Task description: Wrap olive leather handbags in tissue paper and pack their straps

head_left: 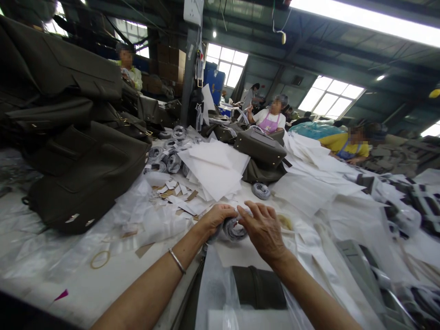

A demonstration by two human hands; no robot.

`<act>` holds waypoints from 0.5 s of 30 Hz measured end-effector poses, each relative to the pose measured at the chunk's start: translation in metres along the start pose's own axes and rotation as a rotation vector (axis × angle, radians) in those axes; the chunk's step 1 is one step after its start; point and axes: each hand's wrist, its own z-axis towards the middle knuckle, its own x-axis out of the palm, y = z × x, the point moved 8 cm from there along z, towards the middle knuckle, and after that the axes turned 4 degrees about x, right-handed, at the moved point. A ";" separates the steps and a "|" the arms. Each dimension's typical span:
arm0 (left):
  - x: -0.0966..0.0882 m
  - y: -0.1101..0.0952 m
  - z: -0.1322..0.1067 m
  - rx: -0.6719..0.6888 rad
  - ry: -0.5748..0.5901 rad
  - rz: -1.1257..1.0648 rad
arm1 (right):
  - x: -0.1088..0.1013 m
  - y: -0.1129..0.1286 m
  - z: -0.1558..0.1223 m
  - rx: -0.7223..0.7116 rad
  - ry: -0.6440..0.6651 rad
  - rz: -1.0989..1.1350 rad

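Both my hands meet over the white table [85,293] on a small grey coiled strap wrapped in clear film [234,229]. My left hand [217,219] curls its fingers around the coil's left side; a thin bangle sits on that wrist. My right hand [263,231] bends its fingers over the coil's right side and pinches at it. Below my hands lies a dark olive bag part [258,286] inside a clear plastic bag [215,288].
A heap of dark olive handbags [79,174] fills the left. A stack of white paper sheets [215,172] and several more wrapped coils [172,160] lie ahead, with another coil [261,190]. A rubber band [99,259] lies on the left. Other people work across the table, behind a handbag [259,146].
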 end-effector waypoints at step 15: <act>-0.025 -0.021 0.006 0.121 -0.192 0.544 | 0.094 -0.031 0.034 0.251 0.762 -0.008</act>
